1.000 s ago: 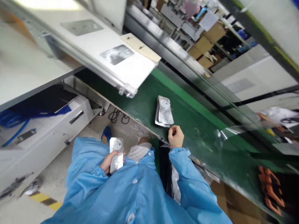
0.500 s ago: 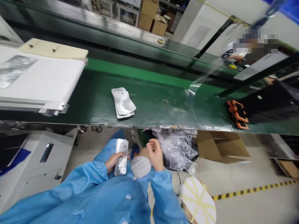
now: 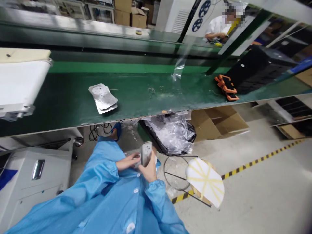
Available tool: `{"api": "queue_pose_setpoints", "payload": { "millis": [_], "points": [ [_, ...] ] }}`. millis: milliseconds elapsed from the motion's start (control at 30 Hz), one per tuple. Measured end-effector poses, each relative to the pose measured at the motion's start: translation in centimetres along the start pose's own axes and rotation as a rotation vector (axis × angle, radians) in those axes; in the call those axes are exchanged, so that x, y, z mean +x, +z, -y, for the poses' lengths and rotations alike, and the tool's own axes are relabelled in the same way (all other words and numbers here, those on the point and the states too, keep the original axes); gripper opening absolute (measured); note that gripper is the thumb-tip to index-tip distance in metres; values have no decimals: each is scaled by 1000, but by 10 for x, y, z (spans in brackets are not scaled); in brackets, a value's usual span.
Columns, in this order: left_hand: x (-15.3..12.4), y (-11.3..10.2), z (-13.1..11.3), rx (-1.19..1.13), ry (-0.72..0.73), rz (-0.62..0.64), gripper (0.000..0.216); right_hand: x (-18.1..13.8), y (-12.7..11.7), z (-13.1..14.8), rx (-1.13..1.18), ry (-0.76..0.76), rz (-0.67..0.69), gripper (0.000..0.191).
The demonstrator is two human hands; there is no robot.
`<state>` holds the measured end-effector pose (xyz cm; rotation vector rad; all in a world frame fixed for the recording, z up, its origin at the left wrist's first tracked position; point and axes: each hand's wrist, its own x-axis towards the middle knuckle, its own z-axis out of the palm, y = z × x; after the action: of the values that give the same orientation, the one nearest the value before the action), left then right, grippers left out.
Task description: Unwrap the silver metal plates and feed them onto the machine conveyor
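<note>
Silvery metal-looking plates (image 3: 146, 153) are in the hands here, up over the lap, tilted on end, with a cluster of round marks at the top. The right hand (image 3: 149, 169) has them, thumb across the front, fingers wrapped around the far side, a narrow, closed hold. In comes the left hand (image 3: 128, 161), fingers bent at the plates' left edge; whether those fingers pinch or only touch, I cannot tell through the blur.

Up on the green bench (image 3: 136, 92) lies a loose stack (image 3: 103, 99) of similar plates, edges fanned out, a round pattern on the top one.

To the containers! Below the bench's edge, a black-lined bin (image 3: 156, 140) brims with crumpled clear plastic (image 3: 173, 133). Right beside it, a cardboard box (image 3: 216, 123) stands with its top open, brown inner walls on view. Along the bench to the right, black boxes (image 3: 263, 66) sit just behind a small pile of orange-and-black frames (image 3: 226, 86). Far across, more cartons (image 3: 138, 18) stand stacked, one with its flaps up.

And the labels: a little white sticker (image 3: 242, 65) on the black boxes, too small to read. Down on the floor, a white stool seat (image 3: 206, 182) carries yellow strips crossing like spokes.
</note>
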<state>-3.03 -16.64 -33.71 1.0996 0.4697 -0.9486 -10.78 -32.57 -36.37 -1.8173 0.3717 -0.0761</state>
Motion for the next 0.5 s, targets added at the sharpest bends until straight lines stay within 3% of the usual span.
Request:
{"api": "queue_pose_setpoints", "payload": {
  "millis": [100, 200, 367, 500],
  "points": [
    [50, 17, -36, -8, 28, -141, 46, 14, -35, -15, 10, 160, -457, 94],
    [117, 50, -74, -19, 89, -251, 57, 29, -68, -27, 107, 276, -735, 92],
    [200, 114, -93, -31, 186, -302, 53, 60, -104, -43, 260, 412, -841, 93],
    [242, 140, -101, -22, 236, -318, 46, 84, -123, -53, 333, 350, -817, 95]
  ]
}}
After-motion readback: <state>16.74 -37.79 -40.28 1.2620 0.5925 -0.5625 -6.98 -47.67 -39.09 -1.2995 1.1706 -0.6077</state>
